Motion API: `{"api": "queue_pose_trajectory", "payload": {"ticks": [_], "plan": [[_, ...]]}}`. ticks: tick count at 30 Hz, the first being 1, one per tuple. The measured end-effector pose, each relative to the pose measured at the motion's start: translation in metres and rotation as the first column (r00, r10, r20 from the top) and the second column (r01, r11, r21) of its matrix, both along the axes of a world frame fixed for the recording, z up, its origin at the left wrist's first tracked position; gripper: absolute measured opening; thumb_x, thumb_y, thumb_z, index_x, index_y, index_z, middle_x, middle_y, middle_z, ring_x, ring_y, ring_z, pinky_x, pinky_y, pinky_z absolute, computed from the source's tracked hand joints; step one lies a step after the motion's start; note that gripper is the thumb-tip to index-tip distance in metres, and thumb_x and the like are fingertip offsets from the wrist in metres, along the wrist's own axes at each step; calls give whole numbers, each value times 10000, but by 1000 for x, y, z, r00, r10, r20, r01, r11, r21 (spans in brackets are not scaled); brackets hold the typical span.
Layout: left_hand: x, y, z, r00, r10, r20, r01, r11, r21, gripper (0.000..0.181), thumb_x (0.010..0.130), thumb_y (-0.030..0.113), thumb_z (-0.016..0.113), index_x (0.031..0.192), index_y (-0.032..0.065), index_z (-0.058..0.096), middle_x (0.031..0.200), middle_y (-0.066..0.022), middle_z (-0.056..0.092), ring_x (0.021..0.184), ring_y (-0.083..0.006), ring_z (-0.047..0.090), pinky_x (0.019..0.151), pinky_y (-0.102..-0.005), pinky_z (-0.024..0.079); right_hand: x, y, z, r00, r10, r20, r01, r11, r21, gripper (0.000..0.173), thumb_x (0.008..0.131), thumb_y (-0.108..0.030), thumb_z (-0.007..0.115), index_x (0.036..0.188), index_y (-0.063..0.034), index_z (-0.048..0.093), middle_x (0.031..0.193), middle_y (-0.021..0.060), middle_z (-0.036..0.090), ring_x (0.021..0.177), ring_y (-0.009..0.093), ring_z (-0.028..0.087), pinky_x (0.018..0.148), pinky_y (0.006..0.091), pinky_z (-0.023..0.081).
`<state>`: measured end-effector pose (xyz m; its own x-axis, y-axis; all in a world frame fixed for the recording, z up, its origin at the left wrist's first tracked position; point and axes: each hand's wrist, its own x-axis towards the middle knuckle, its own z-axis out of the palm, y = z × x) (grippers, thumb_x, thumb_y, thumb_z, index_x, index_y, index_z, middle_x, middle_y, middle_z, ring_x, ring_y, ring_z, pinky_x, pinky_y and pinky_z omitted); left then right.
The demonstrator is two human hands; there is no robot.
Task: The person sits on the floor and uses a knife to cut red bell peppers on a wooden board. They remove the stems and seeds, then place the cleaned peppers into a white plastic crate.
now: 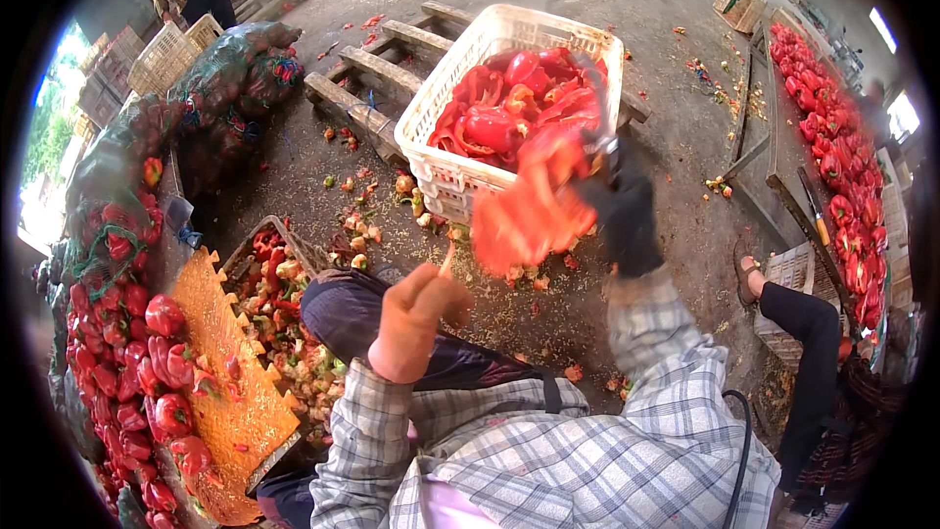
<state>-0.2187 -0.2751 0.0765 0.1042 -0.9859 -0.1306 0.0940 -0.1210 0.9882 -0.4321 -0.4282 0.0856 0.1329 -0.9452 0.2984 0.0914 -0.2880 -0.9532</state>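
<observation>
My left hand [422, 308] is raised above my lap, its fingers curled. A thin pale thing juts up at the fingertips, too blurred to tell whether it is held. My right hand [620, 206], in a black glove, is by the near right corner of a white plastic crate [507, 173]. It grips a blurred knife [604, 99], its blade pointing up over the crate, and a cut piece of red bell pepper [532, 206] hangs at its fingers. Cut red peppers [492, 125] lie heaped in the crate, which stands on a wooden pallet [360, 110].
Whole red peppers [132, 382] lie at left beside an orange foam mat [228, 382]. A bin of pepper cores [294, 330] stands by my knee. Full mesh sacks [235, 73] are behind. At right are a long row of peppers [837, 162], another knife [815, 209] and a seated person's leg [800, 323].
</observation>
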Motion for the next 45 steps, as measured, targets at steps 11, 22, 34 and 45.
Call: {"api": "queue_pose_trajectory", "payload": {"ticks": [11,22,34,45], "plan": [[-8,-12,-38,884,-10,468,97,982,-161,194,830,102,666,1006,23,648,926,-145,618,817,-280,636,715,-323,495,16,-139,-61,701,-353,-620,215,933,-288,380,735,-178,789,1001,-67,540,848,113,649,746,243,646,657,368,512],[17,-14,-49,918,-4,395,21,999,-40,241,843,128,647,1050,7,648,951,-159,646,865,-266,653,758,-316,501,64,-200,-149,388,-369,-845,-12,914,-405,220,822,-140,603,1007,-60,513,970,202,558,926,393,574,740,502,461],[17,-22,-44,939,-16,344,8,1000,23,249,848,102,617,1062,-24,638,996,-142,640,934,-226,635,827,-303,486,54,-200,-139,381,-359,-852,-135,890,-435,143,798,-164,630,914,-85,607,872,173,626,791,394,617,673,478,490],[15,-17,-55,966,17,259,-34,998,61,246,858,83,609,1077,-27,634,995,-84,640,887,-127,603,785,-264,481,43,-193,-116,572,-71,-817,76,997,-33,338,721,-214,755,1002,-66,636,846,99,659,787,226,636,712,335,501]]}}
